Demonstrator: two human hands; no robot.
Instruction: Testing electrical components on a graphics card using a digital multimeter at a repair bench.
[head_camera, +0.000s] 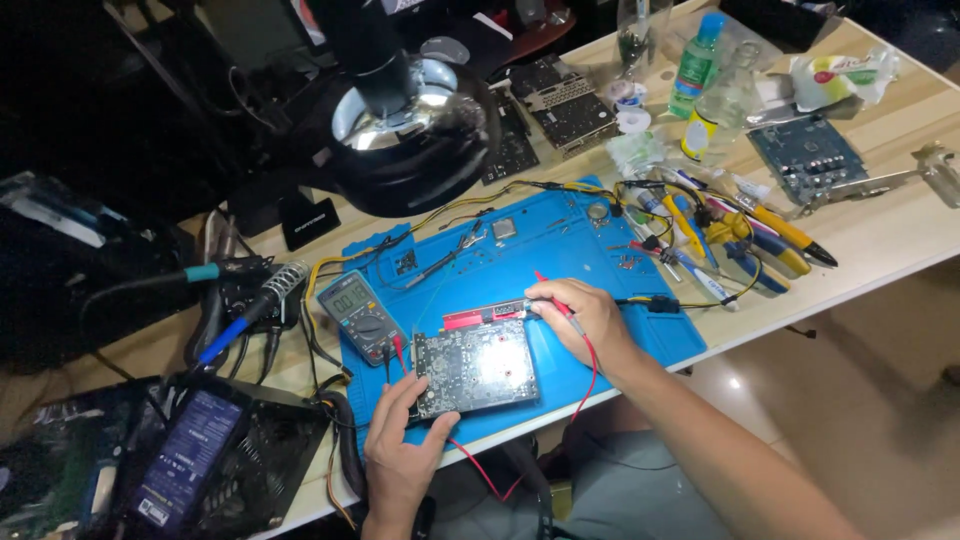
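Left hand (398, 455): gripped corner of one circuit board (474, 367).
Right hand (583, 315): pinched one red probe (553, 299) at board's far edge.
Multimeter (362, 316): one, beyond left hand.

Matt blue rubbery mat (560, 250), glossy-glinting circuit board (475, 368), pale wood-grain table (880, 235), clear plastic bottle (722, 108).

Overhead light fell brightly on the bench's (880, 240) right end, while its left edge lay in deep shadow. Glare marked the circuit board (478, 366) and ring lamp (405, 110); edges curved slightly.
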